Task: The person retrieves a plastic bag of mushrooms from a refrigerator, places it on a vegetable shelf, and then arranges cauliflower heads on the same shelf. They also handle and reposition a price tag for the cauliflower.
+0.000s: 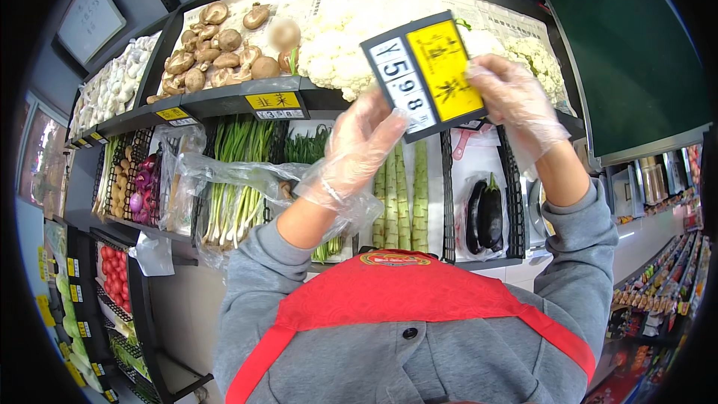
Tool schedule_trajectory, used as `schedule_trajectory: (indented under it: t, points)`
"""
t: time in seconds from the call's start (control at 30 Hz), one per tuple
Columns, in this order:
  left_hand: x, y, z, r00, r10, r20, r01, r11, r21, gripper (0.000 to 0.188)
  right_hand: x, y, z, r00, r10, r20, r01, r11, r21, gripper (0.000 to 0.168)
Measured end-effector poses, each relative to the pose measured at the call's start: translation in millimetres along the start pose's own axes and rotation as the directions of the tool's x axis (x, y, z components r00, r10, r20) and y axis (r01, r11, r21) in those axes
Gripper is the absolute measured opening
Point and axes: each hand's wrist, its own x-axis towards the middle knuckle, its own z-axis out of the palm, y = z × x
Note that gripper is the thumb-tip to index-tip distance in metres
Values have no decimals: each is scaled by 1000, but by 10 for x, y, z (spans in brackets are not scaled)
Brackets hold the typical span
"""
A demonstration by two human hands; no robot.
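Observation:
Both of my hands wear clear plastic gloves. My left hand (362, 146) pinches the lower left part of a black-framed price sign (426, 76) with a white digit panel and a yellow panel. My right hand (516, 101) grips the sign's right edge. The sign is tilted and raised over the cauliflower (336, 45), hiding part of it. Shiitake mushrooms (227, 39) lie on newspaper left of the cauliflower. Below my hands are long green stalks (401, 196) in a white-lined bin, and a clear plastic bag (252, 171) stretches across the greens by my left wrist.
Wrapped eggplants (491, 219) lie at lower right. Scallions (241, 179), red onions (145, 185) and garlic (120, 76) fill bins on the left. A dark green board (628, 50) stands at upper right. The black shelf lip (224, 92) bears smaller price signs. Tomatoes (115, 275) are at far left.

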Motion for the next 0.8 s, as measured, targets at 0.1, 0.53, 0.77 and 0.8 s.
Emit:
schedule_trajectory:
  t: [0.1,0.53,0.77,0.8]
  points:
    - [27,-95,-43,991,-107,-76,94,984,-152,35,57,-5,49,991,15,131,-12,1000,-28,36]
    - [-28,63,-357,938,-149,312,346,430,-834,43,481,-428,7,228,-659,716,832,-250,-495,46]
    - [-288,7,-780,937,-197,288,341,686,-643,67,1840,-679,-494,682,-692,236,304,-25,-952,40]
    - [-388,-54,-878,937,-206,281,343,684,-643,67,2070,-670,-589,723,-659,208,257,-23,-966,39]
